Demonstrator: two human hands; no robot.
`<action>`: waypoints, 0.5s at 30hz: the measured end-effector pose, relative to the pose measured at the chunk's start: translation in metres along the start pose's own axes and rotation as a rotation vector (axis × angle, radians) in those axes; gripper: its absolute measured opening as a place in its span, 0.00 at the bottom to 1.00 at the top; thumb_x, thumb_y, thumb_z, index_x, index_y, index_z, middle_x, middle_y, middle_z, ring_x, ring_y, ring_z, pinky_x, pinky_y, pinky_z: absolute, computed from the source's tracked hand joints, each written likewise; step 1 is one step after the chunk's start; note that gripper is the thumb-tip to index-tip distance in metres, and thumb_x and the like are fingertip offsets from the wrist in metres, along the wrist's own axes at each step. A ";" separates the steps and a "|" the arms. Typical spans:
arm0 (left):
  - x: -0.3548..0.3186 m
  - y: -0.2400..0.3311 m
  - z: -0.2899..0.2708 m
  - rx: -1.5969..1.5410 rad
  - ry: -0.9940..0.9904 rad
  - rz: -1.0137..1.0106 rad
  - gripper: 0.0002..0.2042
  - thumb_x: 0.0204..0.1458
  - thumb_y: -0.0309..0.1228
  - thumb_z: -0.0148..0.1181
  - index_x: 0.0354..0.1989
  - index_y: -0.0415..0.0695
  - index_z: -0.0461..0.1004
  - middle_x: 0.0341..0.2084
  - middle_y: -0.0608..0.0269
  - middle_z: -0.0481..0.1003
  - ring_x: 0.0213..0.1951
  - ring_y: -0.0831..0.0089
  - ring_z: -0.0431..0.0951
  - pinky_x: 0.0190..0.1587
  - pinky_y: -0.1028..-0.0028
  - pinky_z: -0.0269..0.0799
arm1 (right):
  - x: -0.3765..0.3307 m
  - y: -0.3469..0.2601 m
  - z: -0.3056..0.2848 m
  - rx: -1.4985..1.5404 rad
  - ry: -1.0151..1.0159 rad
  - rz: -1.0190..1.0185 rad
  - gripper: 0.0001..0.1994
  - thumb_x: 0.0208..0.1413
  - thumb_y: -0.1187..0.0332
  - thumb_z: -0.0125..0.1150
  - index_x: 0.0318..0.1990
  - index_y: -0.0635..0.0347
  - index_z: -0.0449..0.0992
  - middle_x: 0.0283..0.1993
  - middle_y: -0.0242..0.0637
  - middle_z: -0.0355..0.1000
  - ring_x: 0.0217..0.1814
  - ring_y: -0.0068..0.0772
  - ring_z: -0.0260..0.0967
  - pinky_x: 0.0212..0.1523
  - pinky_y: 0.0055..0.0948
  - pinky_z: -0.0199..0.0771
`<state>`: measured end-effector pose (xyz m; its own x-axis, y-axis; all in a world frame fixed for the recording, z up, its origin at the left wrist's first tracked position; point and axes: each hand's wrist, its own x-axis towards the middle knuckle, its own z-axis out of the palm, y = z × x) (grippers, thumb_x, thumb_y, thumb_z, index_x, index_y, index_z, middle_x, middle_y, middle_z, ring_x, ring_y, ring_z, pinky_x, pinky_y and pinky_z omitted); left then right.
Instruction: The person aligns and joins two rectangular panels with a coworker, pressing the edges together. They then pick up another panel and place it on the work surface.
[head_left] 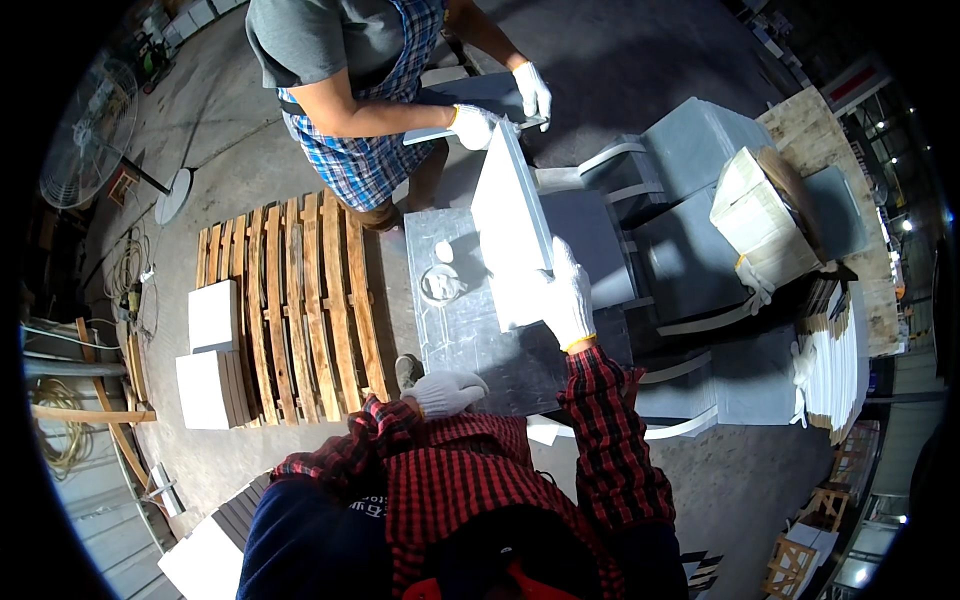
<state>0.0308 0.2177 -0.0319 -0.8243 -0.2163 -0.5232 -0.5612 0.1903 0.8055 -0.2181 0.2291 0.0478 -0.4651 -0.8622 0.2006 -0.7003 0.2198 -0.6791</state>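
My right hand point(570, 300), in a white glove, is closed on the near end of a flat stone-like slab point(510, 225). The slab stands on edge, its pale face lit and turned left, above a grey worktop point(460, 360). My left hand point(447, 393), also gloved, lies by the worktop's near edge in front of my waist, fingers stretched to the right with nothing in them. Across from me, a co-worker's gloved hands point(474, 127) hold another grey slab point(475, 95), close to the far end of mine. A round white dish point(441, 285) and a small white lump point(444, 250) sit on the worktop.
A wooden pallet point(305, 300) with white slabs point(213, 318) stands at left, a floor fan point(90, 135) beyond. At right are strapped grey slabs point(690, 250), a worn carton point(765, 215) with a glove point(755, 283), and stacked sheets point(838, 350).
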 end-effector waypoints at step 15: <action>-0.003 0.001 0.003 0.008 -0.002 0.018 0.21 0.63 0.44 0.45 0.50 0.44 0.79 0.44 0.55 0.81 0.43 0.60 0.81 0.52 0.67 0.73 | 0.000 0.002 0.006 -0.013 -0.003 0.020 0.30 0.52 0.58 0.66 0.60 0.65 0.66 0.40 0.57 0.78 0.42 0.59 0.78 0.42 0.47 0.78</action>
<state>0.0329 0.2215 -0.0306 -0.8342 -0.2106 -0.5097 -0.5472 0.2013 0.8124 -0.2162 0.2266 0.0424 -0.4772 -0.8591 0.1850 -0.6980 0.2427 -0.6737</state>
